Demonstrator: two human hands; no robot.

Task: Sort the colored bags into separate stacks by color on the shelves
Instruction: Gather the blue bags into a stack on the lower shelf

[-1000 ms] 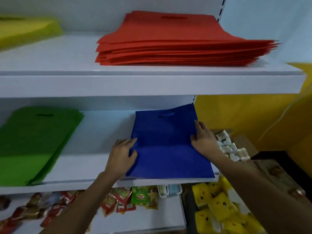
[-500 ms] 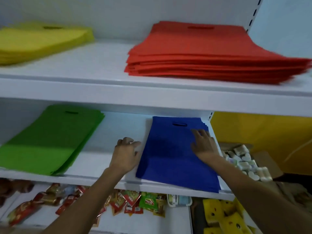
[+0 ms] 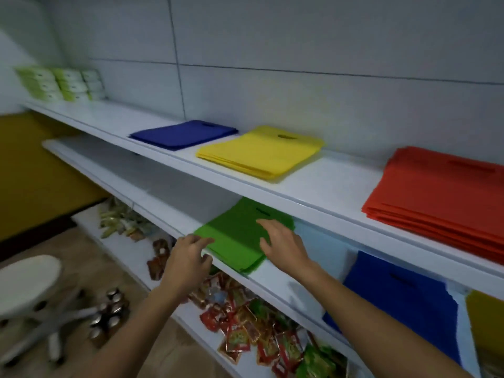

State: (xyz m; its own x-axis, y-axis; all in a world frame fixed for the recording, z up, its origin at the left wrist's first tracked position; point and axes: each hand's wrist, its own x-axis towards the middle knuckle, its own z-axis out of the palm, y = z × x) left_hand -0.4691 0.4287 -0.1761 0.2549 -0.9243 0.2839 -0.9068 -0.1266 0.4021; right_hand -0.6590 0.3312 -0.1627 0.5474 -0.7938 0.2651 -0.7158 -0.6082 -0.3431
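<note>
A green bag stack [image 3: 236, 236] lies on the middle shelf [image 3: 283, 285]. My left hand [image 3: 186, 260] sits at its front left corner, fingers apart. My right hand [image 3: 282, 245] rests flat on the stack's right side. A blue bag stack [image 3: 403, 298] lies to the right on the same shelf. On the upper shelf [image 3: 327, 186] lie a second blue stack [image 3: 185, 135], a yellow stack [image 3: 261, 151] and a thick red stack [image 3: 441, 197]. Neither hand holds a bag.
Green and white boxes [image 3: 60, 84] stand at the upper shelf's far left. Snack packets [image 3: 253, 328] crowd the bottom shelf. A white stool [image 3: 27, 285] and several small bottles [image 3: 109, 315] stand on the floor at the left. A yellow wall panel [image 3: 35, 173] is beyond.
Both hands have left the lower blue stack and moved left onto the green stack. The view has swung left, which brings the upper blue stack and the stool into sight.
</note>
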